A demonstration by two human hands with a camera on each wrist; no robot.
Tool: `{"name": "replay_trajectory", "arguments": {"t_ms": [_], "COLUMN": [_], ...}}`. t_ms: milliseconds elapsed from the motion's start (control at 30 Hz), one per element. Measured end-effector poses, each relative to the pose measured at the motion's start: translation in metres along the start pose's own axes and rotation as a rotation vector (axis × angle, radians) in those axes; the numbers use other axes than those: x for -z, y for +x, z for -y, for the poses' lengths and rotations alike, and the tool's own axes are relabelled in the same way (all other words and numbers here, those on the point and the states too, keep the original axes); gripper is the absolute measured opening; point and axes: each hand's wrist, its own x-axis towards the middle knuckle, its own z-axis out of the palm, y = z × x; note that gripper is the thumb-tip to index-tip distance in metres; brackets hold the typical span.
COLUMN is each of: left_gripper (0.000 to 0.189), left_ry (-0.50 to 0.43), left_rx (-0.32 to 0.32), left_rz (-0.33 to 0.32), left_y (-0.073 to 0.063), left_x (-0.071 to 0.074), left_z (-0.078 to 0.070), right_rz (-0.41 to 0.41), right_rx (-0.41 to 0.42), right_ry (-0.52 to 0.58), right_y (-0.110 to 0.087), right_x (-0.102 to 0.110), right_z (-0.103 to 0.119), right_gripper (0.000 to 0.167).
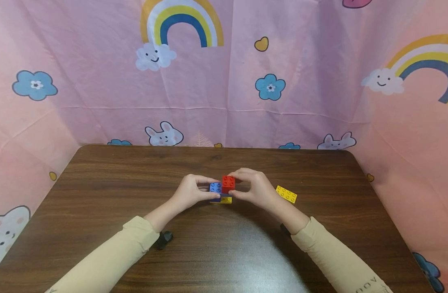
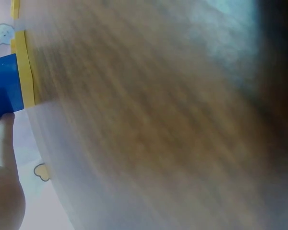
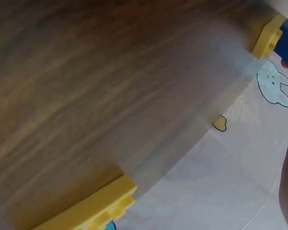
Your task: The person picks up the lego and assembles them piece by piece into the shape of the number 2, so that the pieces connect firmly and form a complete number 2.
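My left hand [image 1: 189, 190] pinches a blue toy building brick [image 1: 215, 187] between thumb and fingers. This brick stands on the left part of a flat yellow brick [image 1: 226, 200] on the table; its side [image 2: 5, 86] and the yellow edge [image 2: 27, 72] show in the left wrist view. Close on the right, my right hand [image 1: 258, 188] grips a red brick [image 1: 228, 184] with four-sided studded top, thumb in front and fingers behind. A dark blue strip [image 1: 226, 195] shows directly beneath the red brick, above the yellow studs. The right hand is mostly outside the right wrist view.
A second flat yellow brick [image 1: 286, 194] lies on the brown wooden table [image 1: 136, 175], just right of the right hand. Small black objects [image 1: 163, 240] show beside the wrists. Pink printed cloth [image 1: 209, 81] hangs behind the table's far edge and along its sides.
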Motion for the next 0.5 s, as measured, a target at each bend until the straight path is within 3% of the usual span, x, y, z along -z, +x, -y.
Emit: {"name": "replay_trajectory", "arguments": {"t_ms": [367, 500], "left_gripper": [0.038, 0.038], "left_ry": [0.024, 0.029], "left_rx": [-0.007, -0.013], "left_rz": [0.002, -0.001], "left_y": [-0.0007, -0.0005], "left_x": [-0.0009, 0.0007], "left_z": [-0.0016, -0.0007], "right_rz": [-0.058, -0.093], "right_rx": [-0.128, -0.132], "right_ry": [0.151, 0.190], "right_y": [-0.0016, 0.0024], "right_x": [-0.0063, -0.0078], "right_z": [-0.0009, 0.0022], "right_gripper": [0.047, 0.044]}}
